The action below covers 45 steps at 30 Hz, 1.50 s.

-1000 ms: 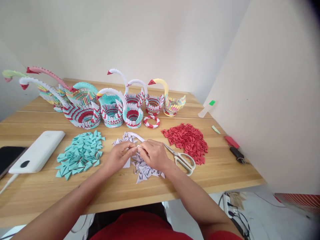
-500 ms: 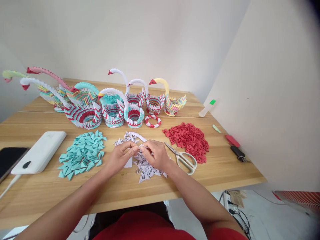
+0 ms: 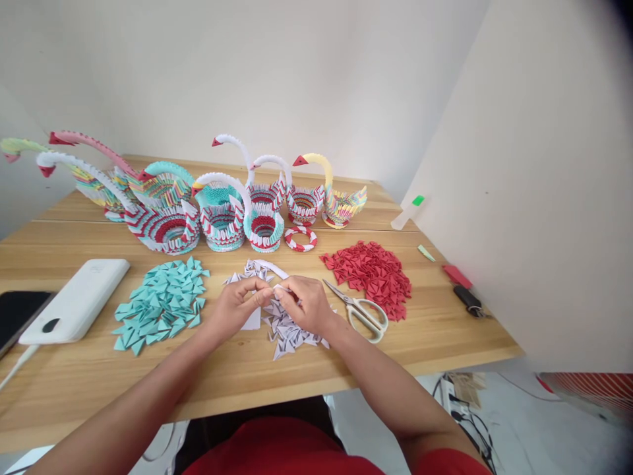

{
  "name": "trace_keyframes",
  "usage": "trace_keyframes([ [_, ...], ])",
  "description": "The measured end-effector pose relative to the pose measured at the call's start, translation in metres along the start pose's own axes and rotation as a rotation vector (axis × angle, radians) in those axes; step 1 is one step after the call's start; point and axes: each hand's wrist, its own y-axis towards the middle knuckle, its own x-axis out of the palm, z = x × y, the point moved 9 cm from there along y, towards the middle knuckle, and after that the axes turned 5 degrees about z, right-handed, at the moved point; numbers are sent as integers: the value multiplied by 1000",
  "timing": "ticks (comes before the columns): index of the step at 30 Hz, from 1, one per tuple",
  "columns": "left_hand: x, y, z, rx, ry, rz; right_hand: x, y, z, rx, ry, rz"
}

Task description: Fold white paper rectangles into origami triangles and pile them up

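Note:
Over the white pile, my left hand (image 3: 238,309) and my right hand (image 3: 307,305) meet, fingertips pinched together on a small piece of white paper (image 3: 277,288). Most of that piece is covered by fingers, so its folds are hard to make out. Folded white paper triangles (image 3: 293,335) lie below and behind the hands. Flat white paper (image 3: 252,320) rests beside my left hand. Just beyond the fingers is a curved white strip (image 3: 270,267), partly hidden by my right hand. To the right lie scissors (image 3: 364,315) with pale handles.
Folded turquoise triangles (image 3: 161,303) are heaped left, red ones (image 3: 370,274) right. Several paper swans (image 3: 168,227) stand behind, with a red-and-white ring (image 3: 301,239). A white power bank (image 3: 76,300) and dark phone (image 3: 20,316) lie left; a glue bottle (image 3: 408,214) leans near the wall.
The view has shifted slightly. Both hands stay together at nearly the same spot, with the pinched paper and fingers moved only a little.

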Motion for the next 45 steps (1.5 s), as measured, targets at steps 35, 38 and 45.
trace_keyframes([
  [35, 2, -1, -3, -23, -33, -2, -3, 1, -2, -22, -2, 28],
  [38, 2, -1, -4, -25, -37, -3, -2, 0, -2, -18, -2, 27],
  [45, 3, 0, -4, -20, -42, -3, -2, 0, -1, -13, -5, 24],
])
